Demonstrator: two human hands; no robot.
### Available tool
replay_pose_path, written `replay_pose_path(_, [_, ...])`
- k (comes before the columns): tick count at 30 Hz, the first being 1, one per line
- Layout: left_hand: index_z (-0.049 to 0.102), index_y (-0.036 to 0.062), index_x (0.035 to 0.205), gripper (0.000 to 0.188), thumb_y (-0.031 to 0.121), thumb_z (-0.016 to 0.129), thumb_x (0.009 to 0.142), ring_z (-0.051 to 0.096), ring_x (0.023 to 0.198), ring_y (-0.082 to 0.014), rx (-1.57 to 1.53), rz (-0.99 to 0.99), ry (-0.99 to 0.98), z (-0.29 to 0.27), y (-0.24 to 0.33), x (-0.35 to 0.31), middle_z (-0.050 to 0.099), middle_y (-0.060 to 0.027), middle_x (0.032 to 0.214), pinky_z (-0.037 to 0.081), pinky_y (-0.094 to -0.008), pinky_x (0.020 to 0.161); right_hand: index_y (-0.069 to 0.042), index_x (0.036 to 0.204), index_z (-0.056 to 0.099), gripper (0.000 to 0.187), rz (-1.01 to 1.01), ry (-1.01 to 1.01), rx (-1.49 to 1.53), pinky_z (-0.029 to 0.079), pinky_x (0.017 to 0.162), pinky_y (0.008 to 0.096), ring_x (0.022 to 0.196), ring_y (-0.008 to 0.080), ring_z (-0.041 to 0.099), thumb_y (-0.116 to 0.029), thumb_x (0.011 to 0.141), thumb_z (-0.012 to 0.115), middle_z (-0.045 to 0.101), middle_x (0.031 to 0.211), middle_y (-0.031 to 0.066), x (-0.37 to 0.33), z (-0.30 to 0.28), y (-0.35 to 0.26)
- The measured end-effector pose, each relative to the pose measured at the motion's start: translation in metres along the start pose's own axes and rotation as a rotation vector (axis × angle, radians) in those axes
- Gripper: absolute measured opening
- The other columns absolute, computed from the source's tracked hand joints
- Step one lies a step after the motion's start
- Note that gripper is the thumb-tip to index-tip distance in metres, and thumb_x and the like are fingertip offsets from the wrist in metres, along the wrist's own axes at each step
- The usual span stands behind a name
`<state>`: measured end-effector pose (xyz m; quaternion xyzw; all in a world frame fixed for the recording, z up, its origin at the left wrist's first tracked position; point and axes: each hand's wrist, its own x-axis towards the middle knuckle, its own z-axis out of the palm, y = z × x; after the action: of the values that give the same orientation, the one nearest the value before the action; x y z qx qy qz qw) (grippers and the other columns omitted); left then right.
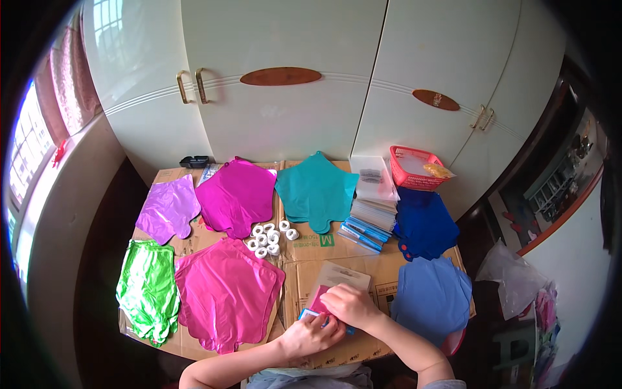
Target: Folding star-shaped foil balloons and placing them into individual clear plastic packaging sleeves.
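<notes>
At the front middle of the cardboard-covered table, a flat packet [340,275] with a pale upper part lies under my hands. A folded piece of pink foil [317,303] shows at its left side, beside a blue-edged end [304,314]. My right hand [353,306] is closed over the pink foil, fingertips pressed together on it. Just below, my left hand [313,336] has its fingers curled at the packet's blue-edged near end. My fingers hide most of the foil and the packet's near end.
Flat foil balloons lie in stacks: lilac [168,207], purple [236,194], teal [316,191], green [148,292], pink [227,295], dark blue [424,223], light blue [433,295]. White ribbon rolls [262,240], blue-ended packets [366,227] and a red basket [418,167] stand behind my hands.
</notes>
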<state>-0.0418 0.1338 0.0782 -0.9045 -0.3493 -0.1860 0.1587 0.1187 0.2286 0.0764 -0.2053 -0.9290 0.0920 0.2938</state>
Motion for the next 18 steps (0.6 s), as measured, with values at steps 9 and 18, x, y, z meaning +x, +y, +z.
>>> replay_pose_path(9, [0.062,0.0140,0.114,0.041,0.017,0.062,0.073,0.063,0.089,-0.0121,0.010,-0.069,0.162,-0.022,-0.001,-0.003,0.062,-0.0026,0.108,0.047,-0.0209,0.059,-0.004,0.137,0.039,0.054,0.861,0.775,1.676,0.032,0.107,0.0379,0.123,0.0222,0.045,-0.026,0.091,0.056,0.048,0.132,0.0100,-0.046,-0.015,-0.052])
replay_pose_path(18, [0.062,0.0161,0.115,0.039,0.018,0.061,0.076,0.066,0.091,-0.0168,0.070,-0.119,0.158,-0.025,-0.010,0.001,0.063,-0.0049,0.111,0.052,-0.0234,0.064,-0.001,0.133,0.043,0.041,0.879,0.499,1.769,0.036,0.106,0.0348,0.122,0.0193,0.048,-0.011,0.094,0.052,0.053,0.129,0.0087,-0.062,0.014,-0.082])
